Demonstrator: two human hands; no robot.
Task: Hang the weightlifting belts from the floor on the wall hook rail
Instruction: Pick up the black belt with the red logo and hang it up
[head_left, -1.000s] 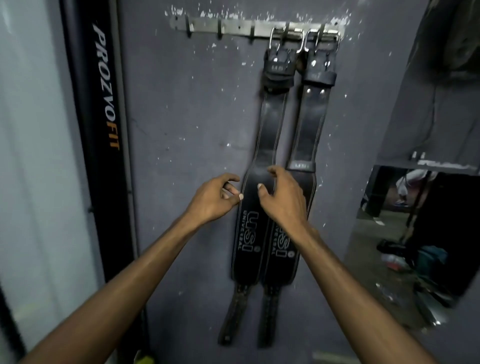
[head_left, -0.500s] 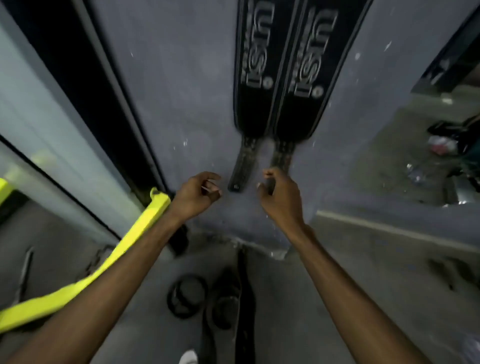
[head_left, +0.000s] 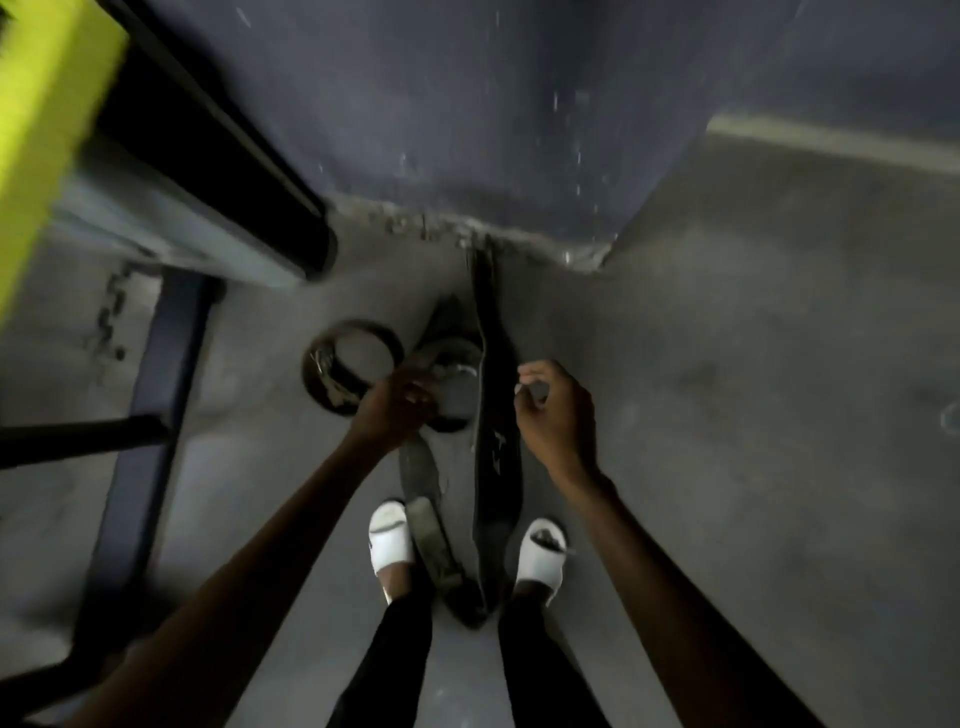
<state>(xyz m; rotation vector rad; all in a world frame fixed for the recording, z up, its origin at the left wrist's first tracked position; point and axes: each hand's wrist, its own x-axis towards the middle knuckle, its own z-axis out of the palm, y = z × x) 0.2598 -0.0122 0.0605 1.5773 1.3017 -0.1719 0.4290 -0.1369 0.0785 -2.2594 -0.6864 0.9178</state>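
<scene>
I am looking straight down at the grey floor. A long black belt lies stretched out between my feet, running up to the wall base. Left of it lies a worn belt with a coiled end, its tail passing my left foot. A third belt sits rolled in a ring further left. My left hand hovers over the worn belt's coil with curled fingers; blur hides whether it touches the belt. My right hand hangs just right of the black belt, loosely curled, holding nothing. The hook rail is out of view.
The dark blue wall meets the floor just beyond the belts. A black post and a yellow bar stand at upper left. A dark metal frame crosses the floor on the left. My feet in white slides flank the belts.
My view has swung from the two hung belts on the wall down to the floor. Both hands dropped from the hanging belts' tails to just above the belts on the floor.
</scene>
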